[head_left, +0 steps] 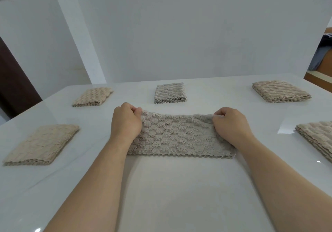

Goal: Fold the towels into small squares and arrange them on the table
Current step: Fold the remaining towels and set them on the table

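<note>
Hands pinch the far corners of the grey fleecy waffle-textured towel lying mid-table (a long strip so far): left hand and right hand hold it taut, likely for squaring edges before halving.

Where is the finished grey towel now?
Head view: the folded grey towel lies at the far middle of the table, between two beige folded towels, just beyond the grey strip the left hand and right hand pinch.
</note>
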{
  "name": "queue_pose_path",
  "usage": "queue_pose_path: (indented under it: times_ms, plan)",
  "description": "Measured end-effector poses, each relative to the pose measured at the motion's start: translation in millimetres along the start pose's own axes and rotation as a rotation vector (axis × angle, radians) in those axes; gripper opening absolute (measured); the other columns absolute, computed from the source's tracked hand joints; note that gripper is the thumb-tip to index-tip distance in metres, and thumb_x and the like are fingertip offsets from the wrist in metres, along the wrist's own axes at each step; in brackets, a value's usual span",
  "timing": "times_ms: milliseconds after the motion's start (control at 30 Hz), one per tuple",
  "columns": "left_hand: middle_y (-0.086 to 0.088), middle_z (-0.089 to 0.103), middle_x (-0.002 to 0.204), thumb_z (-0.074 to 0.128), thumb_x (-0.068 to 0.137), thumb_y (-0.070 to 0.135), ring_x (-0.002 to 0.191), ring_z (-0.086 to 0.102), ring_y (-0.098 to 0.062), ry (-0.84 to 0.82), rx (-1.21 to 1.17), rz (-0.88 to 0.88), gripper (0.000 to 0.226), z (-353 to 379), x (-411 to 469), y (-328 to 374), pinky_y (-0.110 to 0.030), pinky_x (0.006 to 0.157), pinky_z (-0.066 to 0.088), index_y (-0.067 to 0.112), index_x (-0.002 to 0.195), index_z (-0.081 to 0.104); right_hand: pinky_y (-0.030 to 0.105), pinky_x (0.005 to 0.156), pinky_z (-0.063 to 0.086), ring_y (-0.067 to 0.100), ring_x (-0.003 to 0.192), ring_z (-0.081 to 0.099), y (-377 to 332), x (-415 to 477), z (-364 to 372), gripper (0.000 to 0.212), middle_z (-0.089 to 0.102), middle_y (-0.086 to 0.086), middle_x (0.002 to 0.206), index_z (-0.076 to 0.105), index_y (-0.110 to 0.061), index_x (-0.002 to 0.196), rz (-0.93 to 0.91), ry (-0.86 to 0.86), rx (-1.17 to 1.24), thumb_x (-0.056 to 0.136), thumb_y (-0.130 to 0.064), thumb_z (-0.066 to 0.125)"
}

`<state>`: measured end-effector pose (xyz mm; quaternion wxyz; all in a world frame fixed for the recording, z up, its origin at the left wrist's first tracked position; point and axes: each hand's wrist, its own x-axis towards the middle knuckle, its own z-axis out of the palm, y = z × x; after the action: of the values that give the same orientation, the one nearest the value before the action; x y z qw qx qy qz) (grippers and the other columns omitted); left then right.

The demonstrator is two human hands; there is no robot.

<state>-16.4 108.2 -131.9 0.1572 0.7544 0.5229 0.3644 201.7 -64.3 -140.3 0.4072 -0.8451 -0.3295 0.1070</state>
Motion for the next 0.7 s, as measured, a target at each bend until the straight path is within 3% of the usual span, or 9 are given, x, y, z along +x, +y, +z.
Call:
queue_pose_path:
  times_ms: [167,233,333,433,500,633,700]
  plan:
    - [0.0,0.059,0.083,0.044,0.107,0.032,0.075,0.056,-0.02,-0.007,-0.111,-0.031,0.022,3.7,-2.8,5.4,-0.031,0.062,0.035,0.011,0.105,0.051,0.026,0.059,0.039,0.008,0.076,0.055,-0.3,1.5,-1.8,0.018,0.064,-0.005,0.087,0.063,-0.02,0.095,-0.027,0.06,0.163,0.094,-0.018,0.045]
    - [0.002,0.058,0.082,0.044,0.106,0.03,0.074,0.057,-0.018,0.03,-0.175,-0.038,0.019,2.0,-3.1,7.6,-0.029,0.059,0.034,0.012,0.104,0.049,0.025,0.058,0.036,0.007,0.074,0.053,0.2,1.5,-1.7,0.015,0.063,-0.005,0.085,0.063,-0.019,0.1,-0.033,0.103,0.223,0.096,-0.02,0.048]
    - [0.002,0.061,0.085,0.048,0.105,0.027,0.077,0.059,-0.018,0.106,-0.275,-0.031,0.012,-1.9,-2.9,10.7,-0.028,0.064,0.037,0.016,0.106,0.05,0.029,0.063,0.044,0.022,0.079,0.063,-0.7,0.5,-3.2,0.011,0.068,0.002,0.082,0.068,-0.013,0.093,-0.045,0.153,0.308,0.091,-0.02,0.061]
    - [0.001,0.065,0.085,0.052,0.103,0.024,0.07,0.06,-0.013,0.152,-0.35,-0.012,0.008,-4.1,-3.7,13.6,-0.022,0.059,0.038,0.019,0.107,0.047,0.043,0.081,0.061,0.026,0.083,0.074,-0.3,-0.9,-7.0,0.003,0.077,0.002,0.08,0.076,-0.019,0.083,-0.002,0.142,0.484,0.083,-0.022,0.076]
    - [0.002,0.064,0.083,0.053,0.102,0.022,0.066,0.057,-0.007,0.151,-0.383,-0.017,0.01,-5.5,-4.4,16.4,-0.017,0.056,0.036,0.019,0.108,0.046,0.05,0.083,0.062,0.027,0.083,0.076,-1.3,-2.6,-10.3,0.004,0.079,0.002,0.081,0.078,-0.021,0.082,0.059,0.113,0.612,0.08,-0.019,0.081]
    - [-0.001,0.065,0.087,0.054,0.099,0.018,0.067,0.059,-0.016,0.139,-0.43,-0.024,0.011,-6.7,-5.3,19.4,-0.025,0.06,0.04,0.018,0.105,0.046,0.05,0.086,0.06,0.027,0.085,0.074,-7.2,-5.2,-12.4,0.008,0.077,0.01,0.09,0.075,-0.021,0.083,0.072,0.146,0.642,0.08,-0.02,0.082]
    - [0.003,0.062,0.085,0.054,0.099,0.015,0.069,0.058,-0.01,0.146,-0.414,0.003,0.008,-8.5,-7.6,22.3,-0.015,0.059,0.039,0.018,0.104,0.047,0.05,0.087,0.059,0.026,0.082,0.071,-11.8,-8.3,-13.5,0.008,0.076,0.013,0.095,0.074,-0.022,0.082,0.061,0.172,0.653,0.08,-0.02,0.081]
